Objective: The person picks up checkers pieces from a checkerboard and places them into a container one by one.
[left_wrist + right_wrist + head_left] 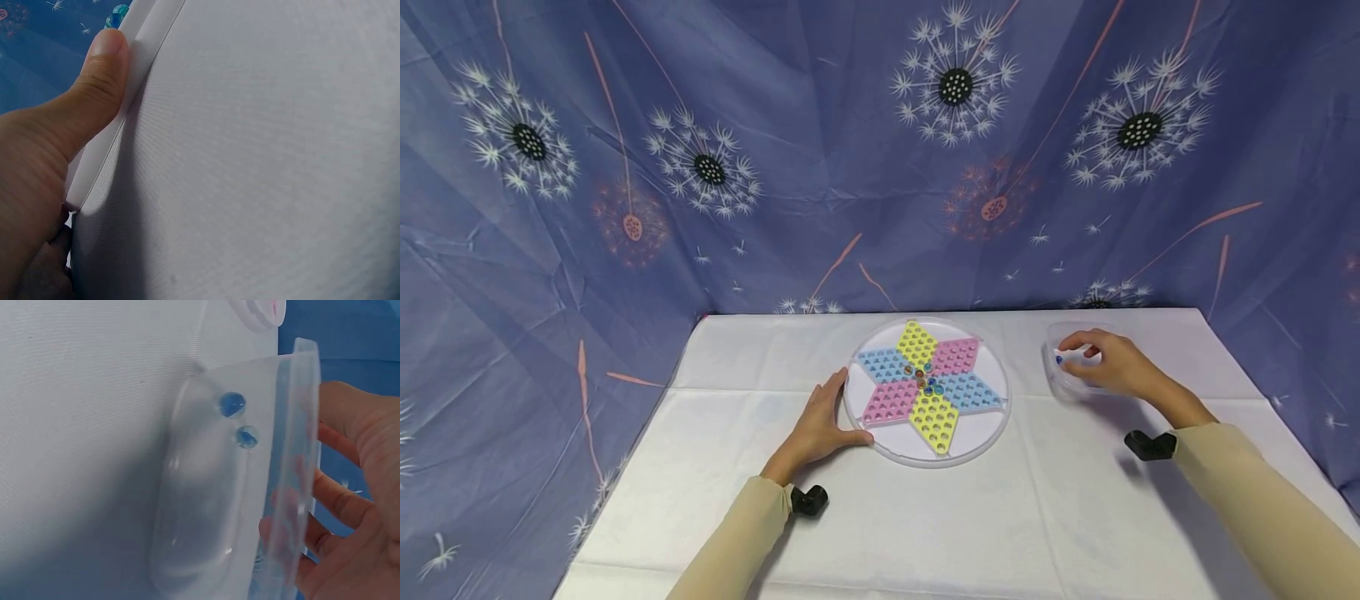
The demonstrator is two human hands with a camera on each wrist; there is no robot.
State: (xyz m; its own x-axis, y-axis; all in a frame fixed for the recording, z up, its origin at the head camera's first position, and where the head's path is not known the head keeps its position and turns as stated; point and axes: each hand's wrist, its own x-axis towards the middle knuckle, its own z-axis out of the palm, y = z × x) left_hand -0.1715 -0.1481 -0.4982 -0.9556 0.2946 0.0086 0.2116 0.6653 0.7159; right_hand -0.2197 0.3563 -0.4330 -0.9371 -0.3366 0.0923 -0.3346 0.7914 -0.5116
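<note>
A round white Chinese checkers board [891, 440] with a yellow, pink and blue star of holes lies on the table; several glass marbles [930, 385] sit around its middle. My left hand [820, 423] rests against the board's left rim, fingers along the edge. In the left wrist view its thumb [103, 81] lies on that rim. To the right stands a clear plastic box [1054, 385]. Over it my right hand [1108, 362] reaches down with bent, parted fingers. Through the wall in the right wrist view, two blue marbles [232, 405] show inside. No marble is visible between the fingers.
A white cloth [722, 467] covers the table. Behind and beside it hangs a blue curtain [835, 125] with dandelion prints. Black wrist cameras [1150, 446] sit at both sleeves. White table surface separates the board from the box.
</note>
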